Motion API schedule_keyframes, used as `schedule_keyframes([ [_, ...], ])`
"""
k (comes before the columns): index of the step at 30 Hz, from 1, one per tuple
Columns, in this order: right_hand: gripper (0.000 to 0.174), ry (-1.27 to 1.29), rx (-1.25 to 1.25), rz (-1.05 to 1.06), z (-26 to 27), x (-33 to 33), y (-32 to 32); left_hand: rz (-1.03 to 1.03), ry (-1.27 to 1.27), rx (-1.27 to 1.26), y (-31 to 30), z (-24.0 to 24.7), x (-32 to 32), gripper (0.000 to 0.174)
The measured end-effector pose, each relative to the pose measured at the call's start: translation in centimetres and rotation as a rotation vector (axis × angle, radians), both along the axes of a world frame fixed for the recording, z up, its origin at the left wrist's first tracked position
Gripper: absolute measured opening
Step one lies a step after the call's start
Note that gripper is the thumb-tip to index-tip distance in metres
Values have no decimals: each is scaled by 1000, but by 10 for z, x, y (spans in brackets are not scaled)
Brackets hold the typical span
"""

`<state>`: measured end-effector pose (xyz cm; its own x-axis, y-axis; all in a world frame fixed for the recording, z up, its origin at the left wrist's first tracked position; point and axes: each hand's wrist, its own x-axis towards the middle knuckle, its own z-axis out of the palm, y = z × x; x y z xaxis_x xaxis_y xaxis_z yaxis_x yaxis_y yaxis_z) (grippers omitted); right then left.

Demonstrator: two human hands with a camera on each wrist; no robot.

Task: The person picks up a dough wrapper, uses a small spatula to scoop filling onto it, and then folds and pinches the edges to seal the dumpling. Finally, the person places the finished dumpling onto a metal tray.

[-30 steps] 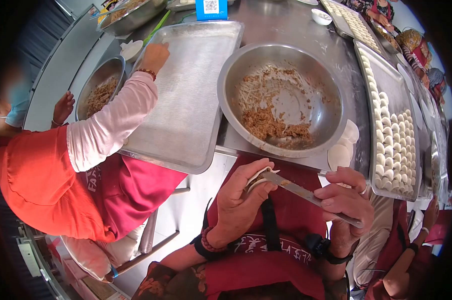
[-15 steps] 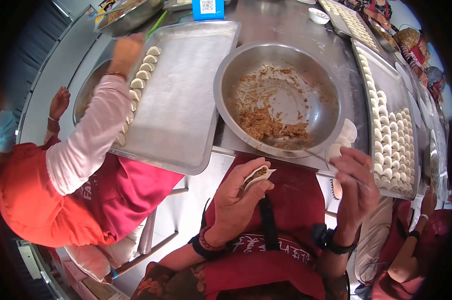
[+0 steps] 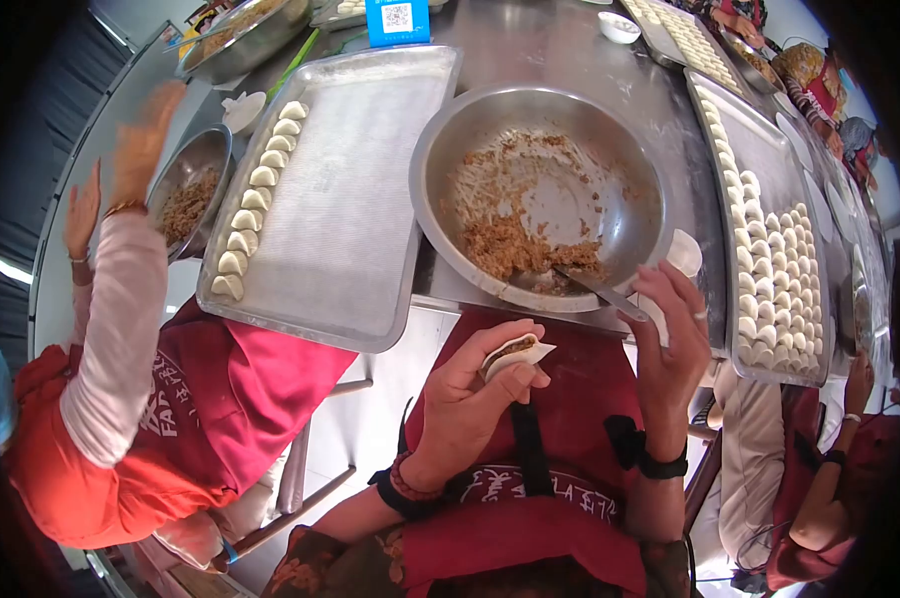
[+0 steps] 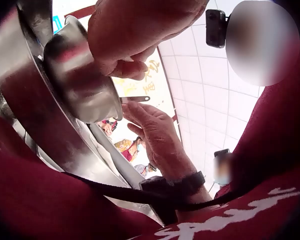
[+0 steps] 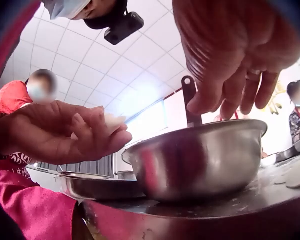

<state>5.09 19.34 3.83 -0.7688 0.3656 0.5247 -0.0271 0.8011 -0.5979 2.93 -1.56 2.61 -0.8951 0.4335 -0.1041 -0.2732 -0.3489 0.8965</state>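
Observation:
My left hand (image 3: pixel 470 409) holds a folded dumpling wrapper (image 3: pixel 532 355) between thumb and fingers, with brown filling showing at its top. In the right wrist view the pale wrapper (image 5: pixel 113 122) pokes out past the fingertips. A flat metal spatula (image 3: pixel 601 290) leans on the near rim of a big steel bowl (image 3: pixel 425 214), its blade end in the brown filling (image 3: pixel 505 244). Fingers spread, my right hand (image 3: pixel 677 334) hovers beside the spatula's handle, the thumb close to the handle (image 5: pixel 188 92) in the right wrist view. Round wrappers (image 3: pixel 684 255) lie right of the bowl.
Left of the bowl, a metal tray (image 3: pixel 350 179) carries one row of dumplings (image 3: pixel 244 219). On the right, another tray (image 3: pixel 774 174) holds several dumpling rows. A person in red sits at left beside a smaller filling bowl (image 3: pixel 221 149). A white bowl (image 3: pixel 619 28) stands farther back.
My right hand took the spatula from the wrapper to the big bowl and let go of it there. The left hand still holds the wrapper. The neighbour's arm swung left, off the tray.

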Motion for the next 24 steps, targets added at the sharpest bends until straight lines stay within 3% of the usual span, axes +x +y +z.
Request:
schedule_keyframes([
  [2,23,40,21,-60,-4,14,0,-44,-3,40,0,-1,0,39],
  [5,22,-96,-255,107,2,33,-14,-122,14,60,-1,-3,0,39],
  [9,35,-185,-672,300,8,37,-36,-145,65,61,3,-4,4,41],
  [10,40,-158,-686,386,-1,36,-36,-146,77,62,3,-4,4,42],
  [24,28,-189,-988,455,-5,37,-39,-192,123,73,6,2,9,45],
])
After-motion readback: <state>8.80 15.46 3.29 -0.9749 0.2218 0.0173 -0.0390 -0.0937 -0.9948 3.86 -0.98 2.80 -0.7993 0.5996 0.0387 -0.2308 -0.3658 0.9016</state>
